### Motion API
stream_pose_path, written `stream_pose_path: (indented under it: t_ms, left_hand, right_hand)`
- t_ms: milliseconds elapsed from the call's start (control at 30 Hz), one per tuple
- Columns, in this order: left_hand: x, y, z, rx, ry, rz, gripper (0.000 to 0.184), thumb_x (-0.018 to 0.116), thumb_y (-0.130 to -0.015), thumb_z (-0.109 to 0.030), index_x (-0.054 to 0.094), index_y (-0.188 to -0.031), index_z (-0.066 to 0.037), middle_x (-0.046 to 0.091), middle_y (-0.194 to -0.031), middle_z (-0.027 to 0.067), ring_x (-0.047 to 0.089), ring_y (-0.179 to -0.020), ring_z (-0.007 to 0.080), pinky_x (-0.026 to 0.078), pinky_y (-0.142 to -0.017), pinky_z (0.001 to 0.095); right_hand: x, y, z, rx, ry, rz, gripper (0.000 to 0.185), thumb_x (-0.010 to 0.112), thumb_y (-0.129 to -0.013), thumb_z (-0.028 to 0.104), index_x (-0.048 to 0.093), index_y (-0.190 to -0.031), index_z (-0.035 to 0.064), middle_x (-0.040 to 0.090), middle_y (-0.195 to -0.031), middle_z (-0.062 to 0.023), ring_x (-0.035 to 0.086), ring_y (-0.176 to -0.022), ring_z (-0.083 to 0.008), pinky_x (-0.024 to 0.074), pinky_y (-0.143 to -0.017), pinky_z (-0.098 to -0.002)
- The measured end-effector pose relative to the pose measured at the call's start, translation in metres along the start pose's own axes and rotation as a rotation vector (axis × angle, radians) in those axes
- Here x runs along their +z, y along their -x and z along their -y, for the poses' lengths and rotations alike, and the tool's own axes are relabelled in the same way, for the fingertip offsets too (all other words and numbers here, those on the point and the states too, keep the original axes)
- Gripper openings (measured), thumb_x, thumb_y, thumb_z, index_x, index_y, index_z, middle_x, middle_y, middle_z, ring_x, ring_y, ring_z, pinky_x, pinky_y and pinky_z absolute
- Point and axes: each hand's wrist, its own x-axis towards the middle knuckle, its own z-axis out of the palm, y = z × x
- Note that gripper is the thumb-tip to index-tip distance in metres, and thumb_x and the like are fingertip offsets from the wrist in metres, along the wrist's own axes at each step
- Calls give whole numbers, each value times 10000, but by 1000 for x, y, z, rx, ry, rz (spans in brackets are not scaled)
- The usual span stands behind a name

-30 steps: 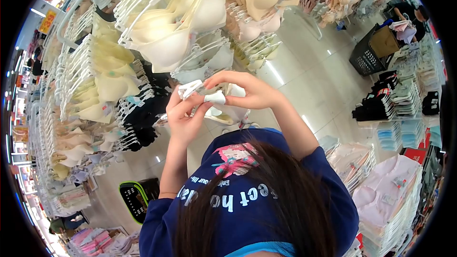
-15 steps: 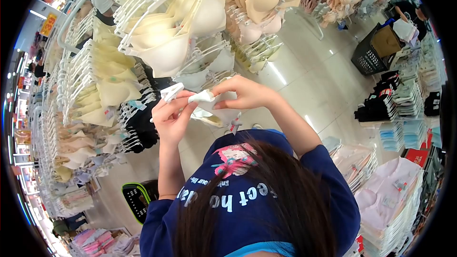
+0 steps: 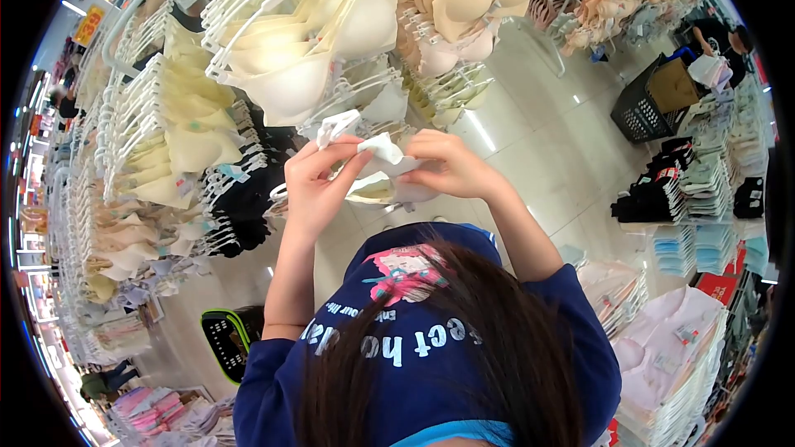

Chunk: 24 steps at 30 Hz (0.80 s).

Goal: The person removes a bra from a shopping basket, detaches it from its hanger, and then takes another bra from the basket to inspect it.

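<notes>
In front of my chest a pale bra on a white plastic hanger is held up between both hands. My left hand is closed, thumb and fingers pinching the bra's edge beside the hanger. From the other side my right hand grips the same bra, thumb below and fingers on top. A cup hangs under the hands, and part of the hanger shows left of my left wrist. Just beyond, cream bras hang on a rack, partly behind my hands.
Yellow bras and black ones hang at left. Beige bras hang ahead. A black basket with green trim stands on the floor at left. At right are a dark shopping basket, a person and hanging pink garments.
Both hands have shifted to the right with the bra and hanger. The grey piece that dangled below the bra no longer shows.
</notes>
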Motion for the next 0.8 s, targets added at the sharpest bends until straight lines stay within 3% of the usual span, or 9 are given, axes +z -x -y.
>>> stream_pose_path:
  t_ms: [33, 133, 367, 433, 533, 567, 667, 700, 800]
  left_hand:
    - [2, -2, -5, -36, 22, 14, 109, 661, -686, 16, 641, -794, 14, 620, -802, 79, 551, -656, 104, 415, -543, 213]
    - [5, -4, -4, -36, 22, 8, 115, 665, -685, 10, 641, -798, 13, 621, -808, 84, 567, -682, 119, 435, -581, 222]
    - [12, -4, 3, -43, 24, 17, 114, 670, -692, -19, 646, -801, 3, 619, -799, 82, 561, -662, 124, 423, -553, 226]
    - [13, -7, 1, -103, -18, 25, 109, 671, -698, -40, 648, -797, 0, 617, -795, 79, 554, -649, 124, 409, -530, 225]
    - [22, -9, 18, -66, -31, -38, 93, 668, -700, -35, 651, -785, -5, 610, -776, 7, 321, -475, 19, 225, -418, 176]
    - [25, -10, 24, -50, -43, -23, 97, 668, -709, -65, 657, -794, -21, 612, -770, -7, 334, -486, 25, 226, -421, 183]
    - [35, -9, 33, -78, -26, 21, 98, 662, -718, -87, 656, -794, -24, 612, -763, -7, 340, -507, 28, 231, -427, 187]
    - [34, -11, 25, -178, -28, 104, 150, 658, -712, -133, 643, -791, -6, 612, -791, 99, 591, -699, 209, 442, -626, 278]
    - [41, -7, 35, -157, -8, 255, 156, 655, -706, -147, 632, -774, -8, 604, -789, 103, 592, -701, 224, 444, -624, 281]
  right_hand:
    - [0, 3, 4, 59, -77, -11, 145, 645, -715, 113, 572, -778, 4, 553, -721, -90, 516, -651, -222, 412, -576, -301]
    - [3, 14, 4, 178, -136, -21, 115, 618, -738, 68, 574, -808, -12, 554, -701, -93, 511, -619, -194, 414, -553, -273]
    - [16, 27, 9, 233, -149, -119, 77, 606, -758, 40, 569, -745, -26, 544, -643, -83, 489, -580, -127, 381, -520, -242]
    - [22, 30, 9, 223, -197, -181, 77, 600, -764, 30, 571, -815, -21, 574, -669, -71, 505, -618, -98, 393, -550, -222]
    - [28, 32, 20, 309, -348, -271, 148, 592, -776, 38, 564, -910, -19, 607, -714, -75, 525, -621, -104, 427, -598, -233]
    - [28, 32, 25, 356, -412, -301, 175, 590, -780, 45, 560, -939, -19, 616, -730, -80, 531, -614, -113, 441, -614, -244]
    - [26, 35, 30, 352, -316, -278, 468, 590, -771, 0, 418, -1205, 27, 623, -781, -49, 523, -703, -59, 409, -650, -196]
    - [27, 36, 29, 308, -281, -301, 374, 592, -771, 16, 472, -1124, 23, 629, -786, -62, 541, -685, -86, 423, -636, -214]
    - [29, 35, 27, 187, -130, -368, 184, 606, -760, 45, 588, -940, 15, 640, -790, -88, 586, -647, -159, 451, -594, -256]
